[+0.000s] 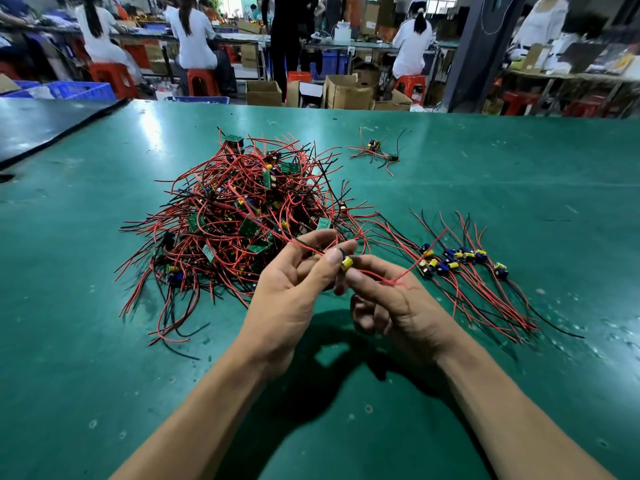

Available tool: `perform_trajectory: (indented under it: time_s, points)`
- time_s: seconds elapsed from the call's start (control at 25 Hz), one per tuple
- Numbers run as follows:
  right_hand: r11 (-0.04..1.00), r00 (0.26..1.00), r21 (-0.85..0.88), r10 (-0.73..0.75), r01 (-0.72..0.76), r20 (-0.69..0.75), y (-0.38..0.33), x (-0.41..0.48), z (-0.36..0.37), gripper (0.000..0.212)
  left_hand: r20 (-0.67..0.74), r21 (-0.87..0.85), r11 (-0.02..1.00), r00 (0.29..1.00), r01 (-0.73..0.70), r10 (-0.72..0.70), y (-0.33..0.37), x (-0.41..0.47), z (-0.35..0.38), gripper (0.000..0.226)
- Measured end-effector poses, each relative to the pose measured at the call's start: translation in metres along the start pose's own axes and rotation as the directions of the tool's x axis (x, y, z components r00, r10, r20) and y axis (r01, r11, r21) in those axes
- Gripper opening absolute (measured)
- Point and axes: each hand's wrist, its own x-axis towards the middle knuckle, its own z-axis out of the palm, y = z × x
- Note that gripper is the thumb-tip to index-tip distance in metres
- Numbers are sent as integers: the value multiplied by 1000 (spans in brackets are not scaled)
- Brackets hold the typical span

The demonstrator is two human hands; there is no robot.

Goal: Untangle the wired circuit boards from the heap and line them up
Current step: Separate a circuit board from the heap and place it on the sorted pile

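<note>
Head view, and both hands were up over the near middle of the green tabletop (519, 174), working one small circuit board (346, 263) between them. The left hand (287, 292) pinched it with curled thumb and fingers; the right hand (391, 299) pinched it from the other side, its lower fingers folded in. That board showed a yellow capacitor and a blue part, with thin red wires trailing off, one back into the heap (239, 216) and one looped across the right hand. The heap sat mid-table toward the left, a thick snarl of red and black leads with green boards poking out. Toward the right edge lay the finished row (460, 261), boards side by side, wires fanned toward the near edge. A small stray cluster (375, 152) rested nearer the far edge.
</note>
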Motion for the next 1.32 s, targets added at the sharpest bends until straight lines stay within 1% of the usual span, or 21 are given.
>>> perform_trajectory:
  time_s: [0.08,0.2,0.24,0.32,0.36,0.44,0.52,0.56,0.6,0.64,0.72,0.76,0.88,0.92,1.0,1.04,1.12,1.16,1.24,1.32]
  points:
    - [998,997,42,-52,55,-50,2,2,4,31,-2,-23,999,1000,-29,29,-2,0,1,39]
    - [991,996,121,-43,52,-76,2,3,4,20,47,-40,999,998,-35,37,-3,-1,-2,47]
    - [988,998,151,-22,32,-63,1,2,2,18,71,-55,998,997,-12,16,-3,-1,-4,51]
    - [984,1000,180,18,-17,0,-3,1,-4,15,121,-107,991,991,78,-65,-5,-1,-7,58]
    - [982,999,182,37,-42,35,-5,0,-7,16,143,-118,985,984,124,-106,-6,-1,-8,59]
    - [977,994,189,83,-95,71,-8,-2,-14,26,159,-73,979,972,189,-175,-10,-1,-9,55]
    - [974,986,168,138,-151,89,-12,-4,-19,34,133,-42,966,959,256,-249,-11,0,-9,40]
    - [973,981,147,161,-175,104,-13,-6,-20,33,129,-60,948,944,314,-304,-10,0,-8,31]
    - [974,975,115,178,-193,134,-14,-7,-19,27,142,-84,922,920,378,-365,-9,0,-6,27]
    - [977,967,64,188,-201,172,-15,-8,-18,22,163,-92,899,897,427,-410,-8,0,-5,29]
    - [979,957,-48,204,-199,207,-17,-8,-15,19,180,-69,894,887,443,-426,-9,-1,-3,37]
    - [977,958,-75,209,-198,199,-17,-7,-14,22,176,-70,904,897,423,-406,-10,-2,-2,41]
    - [978,971,-41,210,-207,116,-15,-5,-15,22,152,-105,916,917,387,-370,-12,-7,1,51]
    - [977,973,-29,214,-213,80,-13,-4,-15,23,144,-112,915,918,387,-371,-12,-8,2,50]
    - [975,974,-19,223,-223,30,-9,-3,-15,34,122,-117,914,919,389,-375,-11,-8,3,45]
    - [975,975,-18,221,-221,13,-8,-2,-14,33,108,-120,912,918,393,-381,-10,-8,3,45]
    - [979,979,-6,204,-205,-10,-8,-1,-12,15,78,-137,902,912,409,-402,-8,-8,2,49]
    - [980,980,-2,198,-198,-14,-8,0,-12,12,71,-145,896,908,419,-413,-8,-7,2,50]
    - [984,984,-9,179,-179,-21,-8,0,-13,17,91,-138,885,895,445,-436,-8,-8,2,49]
    - [985,984,5,173,-173,-44,-6,1,-14,14,128,-114,879,885,462,-448,-8,-7,1,47]
